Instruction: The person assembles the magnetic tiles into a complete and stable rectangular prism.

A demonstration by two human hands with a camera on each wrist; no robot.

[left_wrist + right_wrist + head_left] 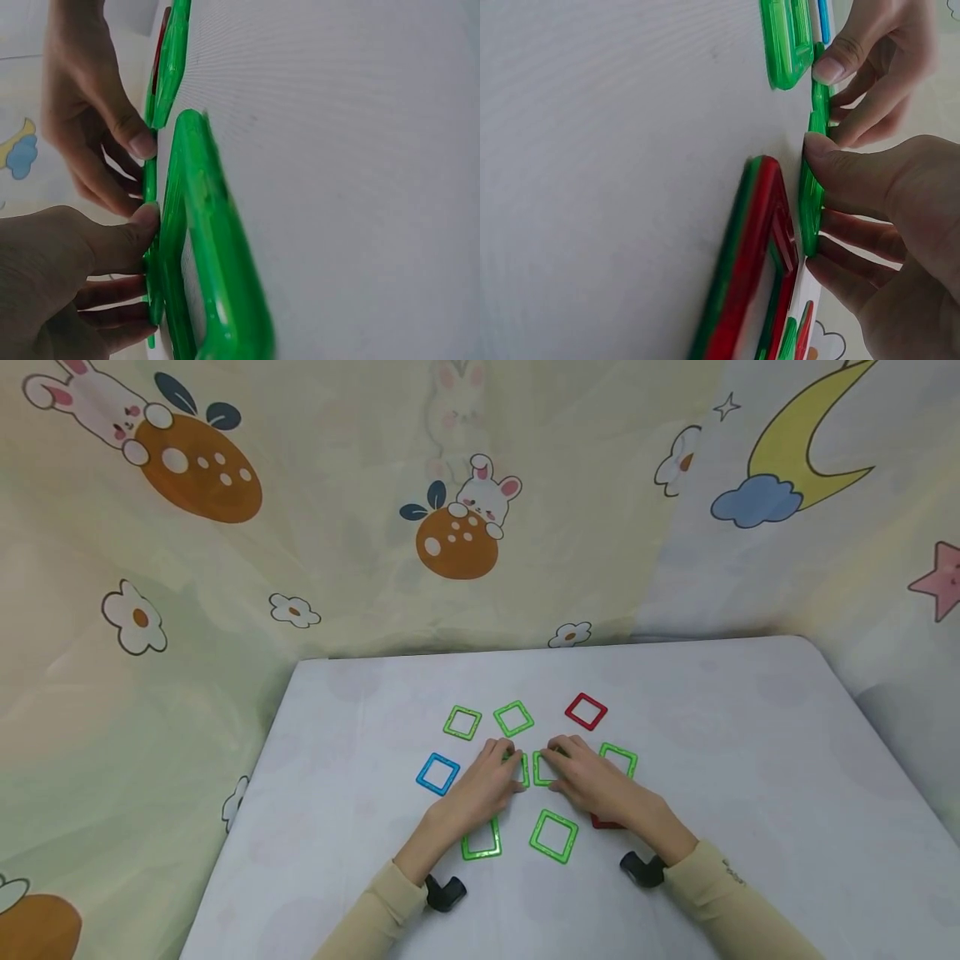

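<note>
Two green square frames lie flat on the white table, side by side with a narrow gap between them. My left hand pinches the left green square frame between thumb and fingers, covering most of it. The right green square frame is held at its edges by my right hand. In the left wrist view, thumb and fingers of the left hand straddle a thin green edge. From the right wrist, the right hand grips its green frame the same way.
Around the hands lie more square frames: several green ones, such as one near the front, a blue one at left and a red one at back right. Another red frame is partly under the right forearm. A patterned cloth hangs behind.
</note>
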